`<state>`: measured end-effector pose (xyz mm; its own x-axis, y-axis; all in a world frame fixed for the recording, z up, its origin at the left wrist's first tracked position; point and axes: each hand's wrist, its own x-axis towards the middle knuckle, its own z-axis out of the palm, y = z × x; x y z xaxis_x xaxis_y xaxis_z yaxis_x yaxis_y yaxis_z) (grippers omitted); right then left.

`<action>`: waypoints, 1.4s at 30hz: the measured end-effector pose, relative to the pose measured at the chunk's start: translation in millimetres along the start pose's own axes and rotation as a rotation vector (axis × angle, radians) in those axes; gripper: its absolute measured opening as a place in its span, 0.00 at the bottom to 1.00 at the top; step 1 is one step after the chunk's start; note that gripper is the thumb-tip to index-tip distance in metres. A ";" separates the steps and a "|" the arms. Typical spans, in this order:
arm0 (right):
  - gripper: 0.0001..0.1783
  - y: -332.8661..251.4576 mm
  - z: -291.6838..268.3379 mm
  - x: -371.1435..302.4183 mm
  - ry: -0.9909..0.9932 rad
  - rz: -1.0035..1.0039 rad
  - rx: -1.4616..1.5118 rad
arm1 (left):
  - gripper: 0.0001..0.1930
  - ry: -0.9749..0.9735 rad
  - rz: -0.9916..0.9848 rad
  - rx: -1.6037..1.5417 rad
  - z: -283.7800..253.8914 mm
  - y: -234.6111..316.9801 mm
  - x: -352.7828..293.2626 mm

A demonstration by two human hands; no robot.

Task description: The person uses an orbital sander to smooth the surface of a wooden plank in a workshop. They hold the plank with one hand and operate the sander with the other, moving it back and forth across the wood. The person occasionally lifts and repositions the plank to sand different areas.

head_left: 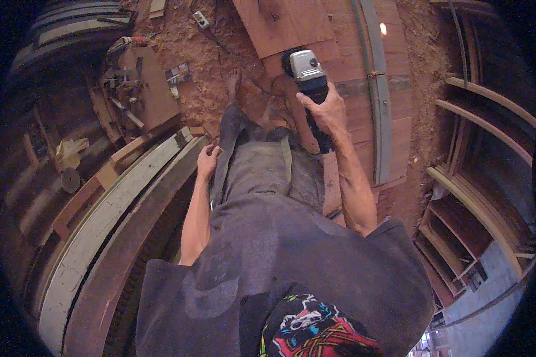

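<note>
My right hand (327, 112) is wrapped round the dark body of an angle grinder (307, 66). Its silver-grey head points away from me, and a dark round disc edge shows on its left side. The tool is held over the near left edge of a broad reddish wooden panel (351, 128); whether it touches the wood cannot be told. Low at my left side hangs my left hand (207, 160), beside the ends of some stacked boards. Its fingers are curled in, and I cannot make out whether something small is in them.
A long grey metal bar (380, 113) lies across the panel. Long thick boards (110, 214) stand close on my left. A power strip (201, 19) with a dark cord rests on the dusty ground ahead. Wooden frames (488, 98) lean at the right.
</note>
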<state>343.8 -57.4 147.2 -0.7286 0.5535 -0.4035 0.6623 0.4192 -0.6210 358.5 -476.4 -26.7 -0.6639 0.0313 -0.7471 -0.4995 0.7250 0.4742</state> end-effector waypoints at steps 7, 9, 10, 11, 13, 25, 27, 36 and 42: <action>0.45 30.3 -36.7 27.7 0.044 0.156 0.103 | 0.29 -0.011 0.018 0.009 12.4 -0.9 2.1; 0.42 24.2 -36.2 22.3 0.041 0.090 0.026 | 0.28 -0.013 0.019 0.039 11.1 3.9 2.0; 0.40 19.1 -30.2 16.6 0.040 0.045 -0.009 | 0.28 -0.011 0.009 0.057 11.4 7.2 3.6; 0.38 11.7 -24.5 9.2 0.037 0.001 -0.043 | 0.28 -0.008 -0.002 0.075 11.0 10.1 4.6; 0.39 -4.5 -15.4 -4.3 -0.025 -0.073 -0.022 | 0.28 -0.015 0.010 0.037 11.4 3.3 10.4; 0.43 -10.3 9.1 -0.3 -0.165 -0.169 -0.026 | 0.27 -0.002 0.013 0.024 23.7 -4.5 16.1; 0.43 -8.3 5.9 1.9 -0.130 -0.131 -0.008 | 0.27 -0.002 0.002 0.024 24.6 6.1 15.4; 0.40 11.4 -54.6 42.8 -0.140 -0.016 -0.011 | 0.28 -0.027 0.006 -0.004 24.0 31.7 15.0; 0.46 7.3 -71.0 43.8 -0.171 -0.109 -0.067 | 0.28 0.003 -0.025 -0.082 31.3 49.4 5.2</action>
<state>329.1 21.0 172.7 -0.8115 0.3747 -0.4483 0.5843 0.5199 -0.6232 347.8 -418.9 -21.7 -0.6526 0.0115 -0.7576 -0.5596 0.6667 0.4922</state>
